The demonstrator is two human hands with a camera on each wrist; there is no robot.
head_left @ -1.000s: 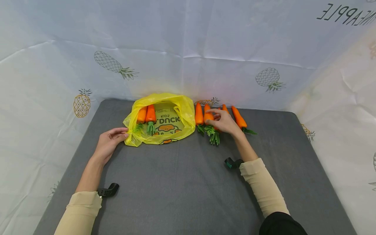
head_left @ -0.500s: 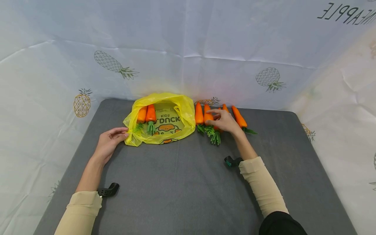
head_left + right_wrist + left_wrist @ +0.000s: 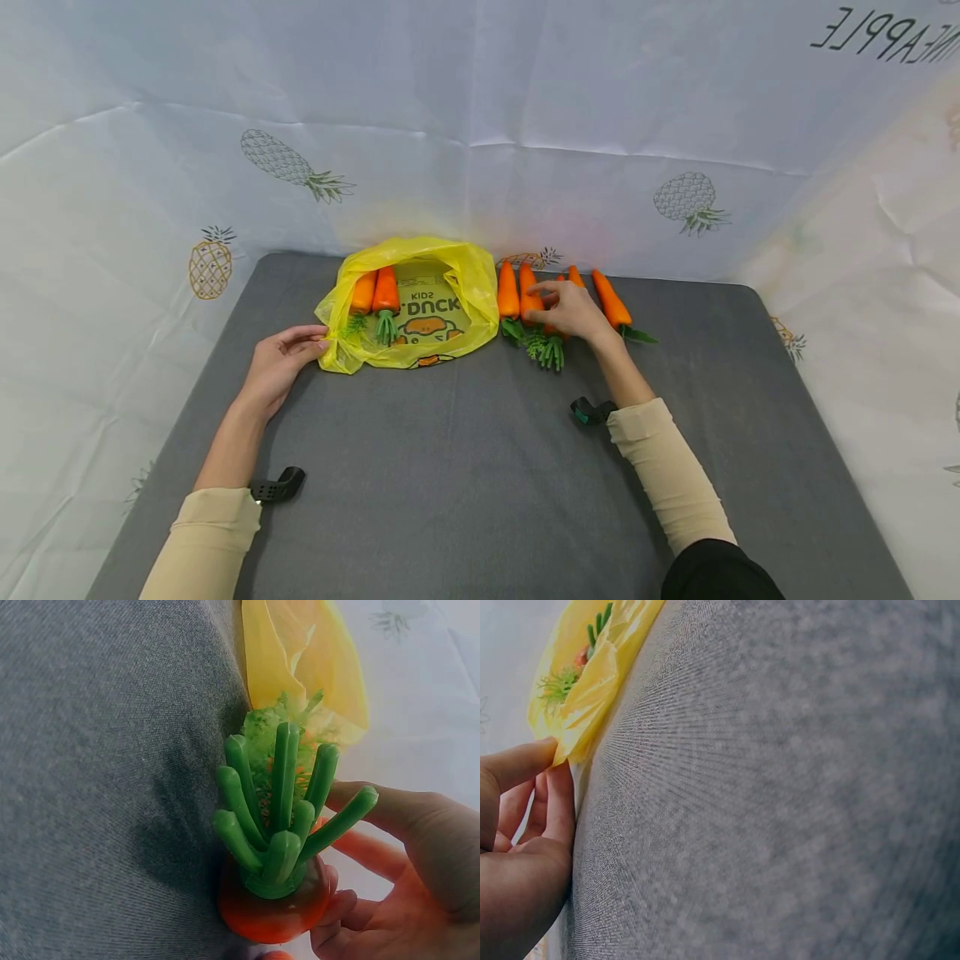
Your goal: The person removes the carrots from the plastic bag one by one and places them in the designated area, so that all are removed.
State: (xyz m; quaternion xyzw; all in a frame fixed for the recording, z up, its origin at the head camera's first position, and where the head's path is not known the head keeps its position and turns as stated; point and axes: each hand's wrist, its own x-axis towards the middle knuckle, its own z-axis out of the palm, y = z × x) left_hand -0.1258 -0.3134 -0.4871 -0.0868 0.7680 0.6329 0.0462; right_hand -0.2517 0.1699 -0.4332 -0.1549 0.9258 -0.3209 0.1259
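At the left, my left hand (image 3: 273, 367) pinches the rim of a yellow plastic bag (image 3: 480, 292) between thumb and fingers. The bag lies with its mouth wide; inside are an orange carrot with feathery leaves (image 3: 363, 293) and another with thick green stems (image 3: 386, 290). My right hand (image 3: 577, 315) reaches into a row of carrots and holds the second one from the left, a carrot with feathery leaves (image 3: 528, 283), at its leafy end. In the right wrist view, a carrot with thick stems (image 3: 270, 911) stands in front, hiding most of that grip.
Left of the held carrot lies another carrot (image 3: 508, 292), close to the bag. Several more lie under or beyond the right hand, with one carrot (image 3: 611, 298) apart at the right. A patterned white cloth (image 3: 465, 142) rises behind the grey table (image 3: 450, 483).
The feathery-leaved carrot in my right hand has shifted slightly, its leaves now lower toward the thick stems. The right forearm has edged left a little. My left hand and the bag stay put.
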